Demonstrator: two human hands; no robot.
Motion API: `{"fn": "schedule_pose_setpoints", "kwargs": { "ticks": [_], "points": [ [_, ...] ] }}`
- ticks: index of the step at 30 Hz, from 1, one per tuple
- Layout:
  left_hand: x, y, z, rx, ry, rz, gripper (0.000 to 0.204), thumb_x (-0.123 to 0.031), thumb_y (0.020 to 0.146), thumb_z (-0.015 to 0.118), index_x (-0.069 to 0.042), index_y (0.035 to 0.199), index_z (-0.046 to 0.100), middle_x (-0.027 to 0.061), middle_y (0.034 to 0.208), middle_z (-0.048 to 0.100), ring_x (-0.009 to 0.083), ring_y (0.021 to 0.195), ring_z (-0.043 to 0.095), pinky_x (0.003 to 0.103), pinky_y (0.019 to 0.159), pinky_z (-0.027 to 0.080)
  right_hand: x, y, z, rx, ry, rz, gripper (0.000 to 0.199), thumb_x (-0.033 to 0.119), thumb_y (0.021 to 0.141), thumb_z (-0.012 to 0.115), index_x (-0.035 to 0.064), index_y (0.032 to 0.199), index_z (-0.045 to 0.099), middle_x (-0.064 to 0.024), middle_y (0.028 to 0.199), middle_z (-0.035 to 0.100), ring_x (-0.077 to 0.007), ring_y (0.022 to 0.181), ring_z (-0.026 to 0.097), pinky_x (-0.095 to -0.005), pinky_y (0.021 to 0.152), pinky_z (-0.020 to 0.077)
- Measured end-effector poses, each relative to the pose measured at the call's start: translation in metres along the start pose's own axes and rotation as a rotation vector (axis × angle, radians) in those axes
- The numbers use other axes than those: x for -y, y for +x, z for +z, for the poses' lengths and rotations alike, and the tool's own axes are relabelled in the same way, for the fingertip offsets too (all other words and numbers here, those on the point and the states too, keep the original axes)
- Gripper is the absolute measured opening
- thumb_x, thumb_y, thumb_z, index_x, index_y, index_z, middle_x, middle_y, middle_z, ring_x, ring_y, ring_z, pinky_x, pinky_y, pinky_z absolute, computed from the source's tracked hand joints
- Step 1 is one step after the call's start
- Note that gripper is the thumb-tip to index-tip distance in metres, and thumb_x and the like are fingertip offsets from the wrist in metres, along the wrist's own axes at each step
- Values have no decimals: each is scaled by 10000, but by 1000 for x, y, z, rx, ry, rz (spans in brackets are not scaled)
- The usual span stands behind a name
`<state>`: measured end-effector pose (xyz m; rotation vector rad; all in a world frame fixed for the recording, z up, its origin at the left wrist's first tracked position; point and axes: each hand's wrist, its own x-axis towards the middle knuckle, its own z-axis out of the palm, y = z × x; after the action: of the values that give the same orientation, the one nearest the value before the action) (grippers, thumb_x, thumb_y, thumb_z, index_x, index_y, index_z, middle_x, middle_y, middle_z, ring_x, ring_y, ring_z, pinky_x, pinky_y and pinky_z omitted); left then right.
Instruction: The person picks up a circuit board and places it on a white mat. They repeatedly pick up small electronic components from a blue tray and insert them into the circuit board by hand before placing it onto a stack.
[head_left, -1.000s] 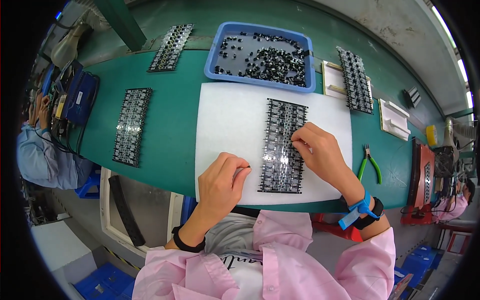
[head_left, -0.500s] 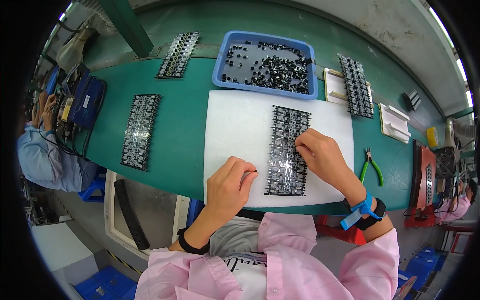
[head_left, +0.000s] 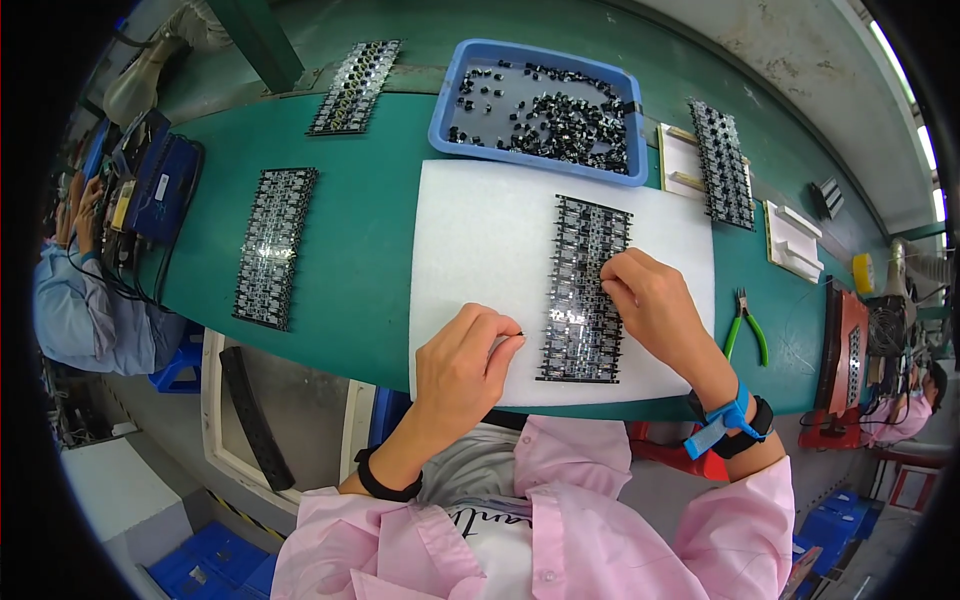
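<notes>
1. Nearest is the left hand (head_left: 455, 365), above the white mat (head_left: 470, 230) and just left of the board; thumb and forefinger are pinched together on a small dark piece (head_left: 520, 334), whose exact kind is too small to tell
2. Slightly farther out, the right hand (head_left: 655, 300) has its fingertips at the right edge of the board; I cannot tell whether they are clamped on it or on a part, or only resting there
3. The long circuit board (head_left: 575, 320) lies on the right half of the mat, its length running away from the person
4. The step in hand seems to be fine fingertip work along that right edge; the next move calls for exact alignment, light pressure and a board kept from sliding
5. Right of the mat lie green-handled cutters (head_left: 741, 318); well to the left, a second board (head_left: 272, 250) lies on the green table (head_left: 350, 210)
6. Beyond the mat, a blue tray (head_left: 540, 167) holds loose black parts (head_left: 570, 125)
</notes>
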<state>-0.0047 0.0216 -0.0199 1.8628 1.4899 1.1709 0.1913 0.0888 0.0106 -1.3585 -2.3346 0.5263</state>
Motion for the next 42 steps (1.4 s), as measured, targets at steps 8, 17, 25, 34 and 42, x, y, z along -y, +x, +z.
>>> {"fn": "schedule_pose_setpoints", "kwargs": {
  "ticks": [8, 17, 25, 34, 42],
  "points": [
    [-1, 1, 0, 8, 1, 12, 93, -33, 690, 614, -47, 724, 528, 53, 697, 518, 206, 545, 520, 289, 461, 389, 5, 3, 0, 90, -248, -31, 104, -19, 709, 533, 10, 808, 519, -136, 763, 536, -309, 657, 528, -359, 571, 422],
    [-29, 23, -33, 231, 142, 129, 74, -15, 703, 598, -23, 734, 532, 55, 696, 519, 158, 508, 494, 259, 460, 389, 22, -56, -18, -107, -33, -61, 163, -35, 713, 518, -10, 874, 526, -152, 837, 543, -324, 734, 522, -346, 644, 428],
    [-21, 66, 17, 315, 26, 162, 64, -53, 719, 586, -10, 747, 547, 77, 700, 527, 221, 574, 529, 300, 531, 425, 9, -89, 22, -422, 443, 133, 218, -76, 711, 488, -26, 919, 533, -162, 921, 544, -289, 865, 535, -303, 737, 425],
    [-24, 68, 32, 296, 161, 135, 50, -52, 722, 585, -13, 752, 585, 81, 675, 544, 217, 561, 530, 297, 521, 426, 0, -89, 27, -415, 263, -72, 224, -41, 670, 542, 2, 889, 560, -116, 985, 544, -281, 850, 500, -349, 756, 395],
    [-26, 66, 35, 289, 250, 237, 62, -32, 717, 603, -6, 773, 596, 66, 657, 527, 148, 515, 485, 248, 484, 388, -3, -90, 26, -398, 279, -91, 198, -14, 667, 557, 5, 864, 565, -103, 1005, 540, -276, 856, 488, -352, 761, 385]
  ]
}}
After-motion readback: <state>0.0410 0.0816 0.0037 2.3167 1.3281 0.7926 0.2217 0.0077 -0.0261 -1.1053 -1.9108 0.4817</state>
